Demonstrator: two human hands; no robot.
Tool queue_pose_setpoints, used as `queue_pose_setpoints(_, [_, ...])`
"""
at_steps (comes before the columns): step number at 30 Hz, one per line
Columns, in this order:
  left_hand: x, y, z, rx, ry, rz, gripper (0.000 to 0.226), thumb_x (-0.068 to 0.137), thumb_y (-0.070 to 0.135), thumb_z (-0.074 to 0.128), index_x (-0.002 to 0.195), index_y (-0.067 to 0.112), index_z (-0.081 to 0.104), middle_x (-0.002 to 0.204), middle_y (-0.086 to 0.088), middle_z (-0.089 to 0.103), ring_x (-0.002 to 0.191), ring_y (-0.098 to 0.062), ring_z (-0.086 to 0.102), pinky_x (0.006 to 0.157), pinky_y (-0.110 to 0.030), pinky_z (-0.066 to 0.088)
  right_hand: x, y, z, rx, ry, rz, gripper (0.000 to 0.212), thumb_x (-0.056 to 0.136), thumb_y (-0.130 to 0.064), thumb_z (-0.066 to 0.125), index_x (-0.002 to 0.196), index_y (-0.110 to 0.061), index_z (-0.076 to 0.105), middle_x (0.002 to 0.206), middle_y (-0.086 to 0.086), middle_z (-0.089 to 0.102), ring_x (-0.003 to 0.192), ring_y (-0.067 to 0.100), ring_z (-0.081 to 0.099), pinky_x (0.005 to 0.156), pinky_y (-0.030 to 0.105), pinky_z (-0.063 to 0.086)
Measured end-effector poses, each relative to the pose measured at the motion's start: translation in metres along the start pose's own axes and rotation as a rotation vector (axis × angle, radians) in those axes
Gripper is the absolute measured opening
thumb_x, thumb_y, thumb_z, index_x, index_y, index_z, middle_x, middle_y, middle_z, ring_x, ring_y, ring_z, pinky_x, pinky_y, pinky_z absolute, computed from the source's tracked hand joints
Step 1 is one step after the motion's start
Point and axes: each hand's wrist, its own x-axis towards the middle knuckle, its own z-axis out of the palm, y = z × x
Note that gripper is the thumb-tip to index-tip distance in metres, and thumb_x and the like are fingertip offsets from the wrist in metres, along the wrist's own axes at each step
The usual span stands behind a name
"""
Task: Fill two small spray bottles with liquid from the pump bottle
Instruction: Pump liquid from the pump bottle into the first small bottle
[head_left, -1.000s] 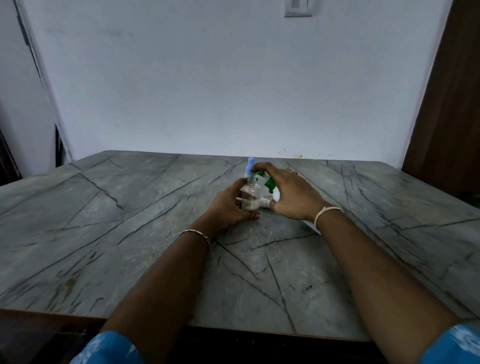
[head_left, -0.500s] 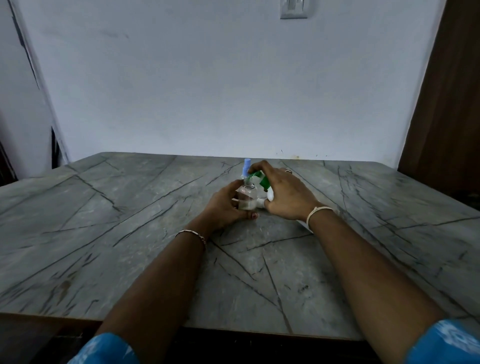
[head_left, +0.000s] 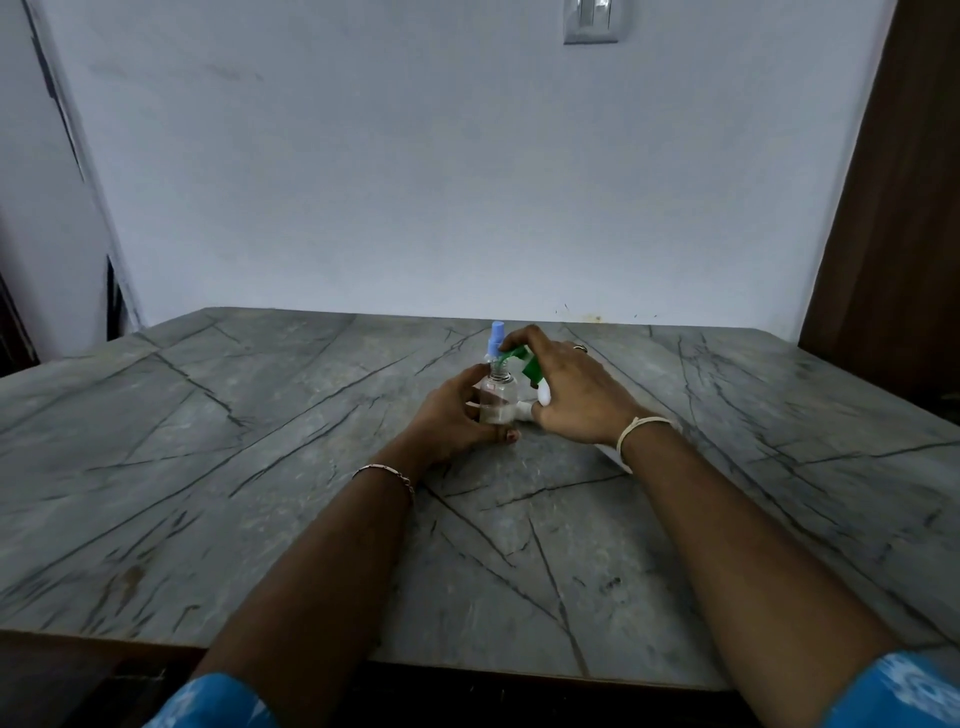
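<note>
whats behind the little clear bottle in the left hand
A blue spray top rises just behind the small clear bottle. Whatever it sits on is hidden by that bottle, the left hand and the green pump nozzle.

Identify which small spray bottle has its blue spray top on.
The far bottle, standing behind the near bottle. The near bottle, held by the left hand, has a bare neck under the green pump spout.

Grey marble-look table (head_left: 260, 493) with dark veins fills the whole lower half of the frame, brown edge along the bottom. Dead centre a small clear bottle (head_left: 497, 397) stands on it. There's a blue-topped spray bottle (head_left: 497, 332) right behind and a white pump bottle (head_left: 542, 396) with a green head tilted just to its right.
</note>
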Motion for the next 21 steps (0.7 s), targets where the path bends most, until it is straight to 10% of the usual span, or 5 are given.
queue_pose_setpoints(14, [-0.0006, 0.0024, -0.0018, 0.024, -0.009, -0.021, 0.099, 0.066, 0.015, 0.085, 0.147, 0.019, 0.028, 0.11, 0.0, 0.061, 0.088, -0.006, 0.063, 0.072, -0.011, 0.049, -0.0003, 0.0057, 0.0015, -0.236, -0.018, -0.052, 0.08, 0.085, -0.039, 0.067, 0.143, -0.053, 0.014, 0.086, -0.002, 0.047, 0.088, 0.022, 0.05, 0.073, 0.031, 0.041])
queue_pose_setpoints(21, [-0.0023, 0.0037, -0.0007, -0.013, -0.009, -0.012, 0.09, 0.066, 0.01, 0.085, 0.142, 0.018, 0.038, 0.121, -0.013, 0.063, 0.102, -0.025, 0.066, 0.095, -0.041, 0.052, 0.0047, 0.0011, 0.0024, -0.199, 0.004, -0.047, 0.068, 0.078, -0.029, 0.071, 0.129, -0.04, 0.027, 0.093, 0.0, 0.052, 0.096, 0.027, 0.053, 0.079, 0.038, 0.046])
